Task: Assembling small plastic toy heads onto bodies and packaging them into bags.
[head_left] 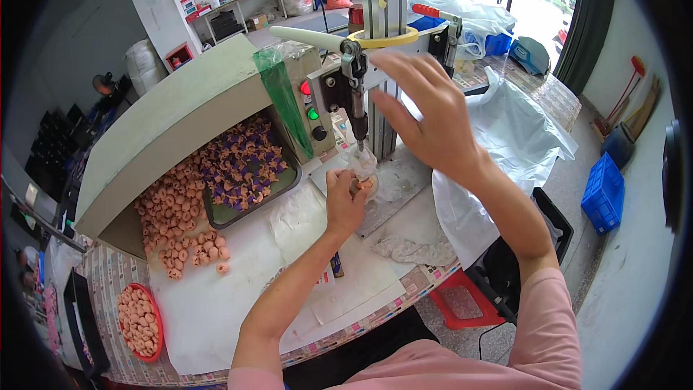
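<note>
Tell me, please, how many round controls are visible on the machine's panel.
3, left of the raised right hand: a red control on top, a green control below, a black control lowest. Others may be hidden.

Shiny metal clamp [356, 76], crinkled plastic sheet [514, 128], matt peach pieces [172, 202]

Patterned table [103, 274], white sheet [209, 318], peach pieces [211, 251]

"What's sitting below the metal toggle press [355, 81]?"
"A small peach-coloured piece [366, 185] is resting there, partly hidden."
"And how is the press standing?"
"It's standing upright, its pale handle [309, 38] pointing out leftward."
</note>
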Demonstrator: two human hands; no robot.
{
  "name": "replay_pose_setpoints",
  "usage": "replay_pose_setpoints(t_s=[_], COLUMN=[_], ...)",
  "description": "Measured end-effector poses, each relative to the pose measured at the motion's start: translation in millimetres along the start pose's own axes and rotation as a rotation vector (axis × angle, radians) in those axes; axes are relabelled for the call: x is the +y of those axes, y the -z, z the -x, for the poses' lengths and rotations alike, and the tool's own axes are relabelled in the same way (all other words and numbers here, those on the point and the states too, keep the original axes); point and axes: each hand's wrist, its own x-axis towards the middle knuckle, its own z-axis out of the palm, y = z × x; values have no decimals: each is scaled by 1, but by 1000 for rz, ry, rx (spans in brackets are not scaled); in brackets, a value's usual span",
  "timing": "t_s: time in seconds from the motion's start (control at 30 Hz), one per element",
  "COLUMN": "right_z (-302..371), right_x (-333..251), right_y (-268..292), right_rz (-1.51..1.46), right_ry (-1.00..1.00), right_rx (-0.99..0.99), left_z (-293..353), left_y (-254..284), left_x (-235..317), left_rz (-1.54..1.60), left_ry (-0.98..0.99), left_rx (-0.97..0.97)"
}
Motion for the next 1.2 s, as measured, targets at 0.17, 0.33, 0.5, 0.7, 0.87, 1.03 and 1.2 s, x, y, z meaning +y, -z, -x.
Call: replay_pose_setpoints(t_s=[0.17,0.33,0.5,0.7,0.87,1.03,1.2], right_z=[-77,-104,-28,75,151,170,168], right_x=[22,-9,-43,-112,-152,-197,-217], right_y=[-37,-16,50,-19,-54,-120,-134], right_rz=[46,-561,-1284,-593,-549,-492,-439], right_ry=[-466,-684,-27,-512,-597,-476,-476], right_rx=[-262,13,197,679,-353,-519,-663], left_z=[3,8,14,51,115,188,241], left_y=[-3,7,19,106,179,227,232], left_x=[5,-4,-15,7,20,22,14], left_rz=[55,28,20,344,1191,1481,1435], left_ry=[16,10,-14,364,517,565,628], left_rx=[36,36,61,83,38,71,342])
